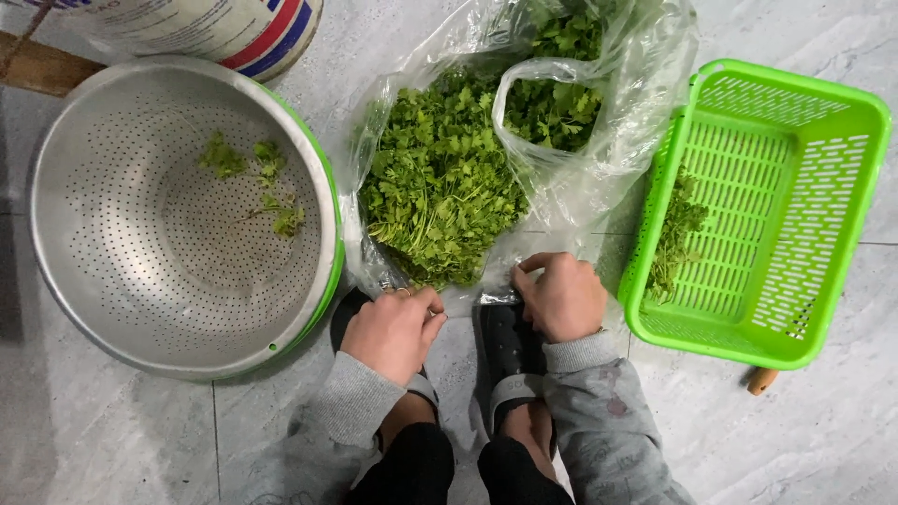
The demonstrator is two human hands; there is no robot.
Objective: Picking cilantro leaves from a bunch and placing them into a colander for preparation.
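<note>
Just ahead of both hands: herb bag [449, 187]. Left hand [393, 329] and right hand [561, 297] each pinch its near edge, equally close.

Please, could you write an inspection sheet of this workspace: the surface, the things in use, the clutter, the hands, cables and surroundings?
Surface: grey marble-look floor tiles.
Job's things: clear plastic bag lying open, full of leafy green herbs; perforated metal colander to its left with a few sprigs inside; green plastic basket to its right with a small bunch at its left wall.
Clutter: small wooden piece beside the basket's near edge.
Hands: left hand and right hand both grip the bag's near edge.
Cables: nothing seen.
Surroundings: printed sack and wooden bar at the top left; the person's dark slippers below the hands.
</note>
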